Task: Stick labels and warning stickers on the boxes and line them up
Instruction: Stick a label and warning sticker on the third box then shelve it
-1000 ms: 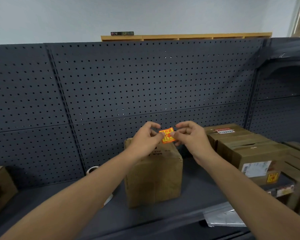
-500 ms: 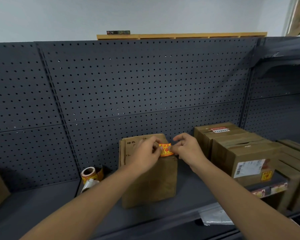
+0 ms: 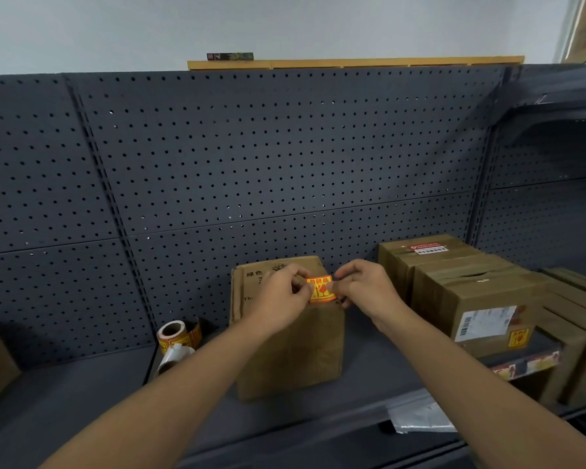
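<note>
While both hands, left hand [image 3: 281, 292] and right hand [image 3: 362, 286], pinch the warning sticker [image 3: 322, 288] at the middle box's [image 3: 291, 350] top front edge, labelled boxes [image 3: 471, 299] wait right of it; lining up remains

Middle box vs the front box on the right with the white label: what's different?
The middle box shows no white label on its front; the right front box has a white shipping label there. The right box's yellow warning sticker is already stuck; the middle box's orange-yellow sticker is pinched between the left hand and right hand at its top front edge. Both are brown cardboard on the same shelf.
</note>
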Action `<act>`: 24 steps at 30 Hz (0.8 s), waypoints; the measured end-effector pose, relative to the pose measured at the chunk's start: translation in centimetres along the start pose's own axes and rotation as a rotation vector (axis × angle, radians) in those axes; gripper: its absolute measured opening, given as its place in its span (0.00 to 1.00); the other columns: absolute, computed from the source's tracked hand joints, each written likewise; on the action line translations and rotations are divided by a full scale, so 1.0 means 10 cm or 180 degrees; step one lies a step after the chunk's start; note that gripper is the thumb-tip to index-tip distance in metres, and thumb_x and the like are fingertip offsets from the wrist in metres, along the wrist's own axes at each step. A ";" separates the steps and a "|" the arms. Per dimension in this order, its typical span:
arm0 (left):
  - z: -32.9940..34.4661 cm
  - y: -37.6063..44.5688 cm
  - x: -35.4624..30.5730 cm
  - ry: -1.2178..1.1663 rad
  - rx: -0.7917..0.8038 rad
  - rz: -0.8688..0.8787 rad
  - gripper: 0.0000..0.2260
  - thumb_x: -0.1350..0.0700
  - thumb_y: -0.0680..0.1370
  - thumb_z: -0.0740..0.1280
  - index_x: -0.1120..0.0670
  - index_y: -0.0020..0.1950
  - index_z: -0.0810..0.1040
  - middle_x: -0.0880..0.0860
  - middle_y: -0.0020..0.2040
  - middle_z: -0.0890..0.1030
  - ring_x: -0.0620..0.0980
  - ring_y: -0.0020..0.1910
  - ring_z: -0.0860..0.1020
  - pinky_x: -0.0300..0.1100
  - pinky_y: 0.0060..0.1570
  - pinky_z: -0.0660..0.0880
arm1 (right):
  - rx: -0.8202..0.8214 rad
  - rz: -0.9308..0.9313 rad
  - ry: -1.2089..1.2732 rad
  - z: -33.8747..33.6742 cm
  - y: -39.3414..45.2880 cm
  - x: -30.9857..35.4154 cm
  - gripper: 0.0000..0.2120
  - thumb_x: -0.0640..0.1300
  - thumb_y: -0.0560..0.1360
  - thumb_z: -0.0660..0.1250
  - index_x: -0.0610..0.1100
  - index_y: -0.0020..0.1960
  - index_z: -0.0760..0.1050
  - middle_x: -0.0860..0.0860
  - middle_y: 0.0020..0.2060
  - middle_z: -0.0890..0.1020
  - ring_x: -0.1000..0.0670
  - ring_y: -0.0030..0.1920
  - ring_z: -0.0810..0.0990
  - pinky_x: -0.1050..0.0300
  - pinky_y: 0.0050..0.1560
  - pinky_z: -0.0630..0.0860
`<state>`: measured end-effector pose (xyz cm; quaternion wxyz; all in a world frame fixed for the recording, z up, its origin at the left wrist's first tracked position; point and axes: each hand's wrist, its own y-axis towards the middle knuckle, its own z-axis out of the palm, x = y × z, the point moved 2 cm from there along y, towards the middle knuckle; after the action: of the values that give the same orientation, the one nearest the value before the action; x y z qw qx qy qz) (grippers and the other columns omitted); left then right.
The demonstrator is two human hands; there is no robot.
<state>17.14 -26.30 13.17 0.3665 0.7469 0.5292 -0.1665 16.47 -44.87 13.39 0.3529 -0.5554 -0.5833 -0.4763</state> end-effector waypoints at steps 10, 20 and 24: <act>-0.01 0.02 0.05 0.0063 0.0209 -0.0093 0.09 0.52 0.81 0.68 0.46 0.62 0.78 0.43 0.46 0.82 0.53 0.58 0.77 0.46 0.45 0.76 | -0.0012 0.0058 -0.0221 0.02 0.00 -0.03 0.09 0.39 0.72 0.79 0.44 0.48 0.81 0.44 0.40 0.86 0.48 0.36 0.83 0.52 0.41 0.83; 0.07 -0.05 -0.03 0.0815 0.0010 0.0336 0.13 0.47 0.81 0.67 0.48 0.65 0.77 0.44 0.48 0.74 0.47 0.56 0.69 0.41 0.53 0.67 | 0.0010 -0.0100 -0.0682 0.02 -0.01 -0.05 0.09 0.40 0.72 0.78 0.45 0.48 0.80 0.48 0.41 0.85 0.52 0.42 0.83 0.57 0.40 0.78; 0.06 -0.06 -0.04 0.0887 0.0068 0.0312 0.15 0.47 0.82 0.66 0.49 0.67 0.77 0.44 0.49 0.73 0.46 0.56 0.67 0.40 0.53 0.65 | -0.0049 -0.0152 -0.0775 0.04 -0.01 -0.06 0.09 0.41 0.71 0.78 0.46 0.47 0.80 0.48 0.41 0.85 0.51 0.44 0.83 0.53 0.43 0.83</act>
<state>16.58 -26.91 12.80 0.2892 0.7916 0.5361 -0.0487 16.54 -44.68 12.74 0.2637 -0.5977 -0.6313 -0.4180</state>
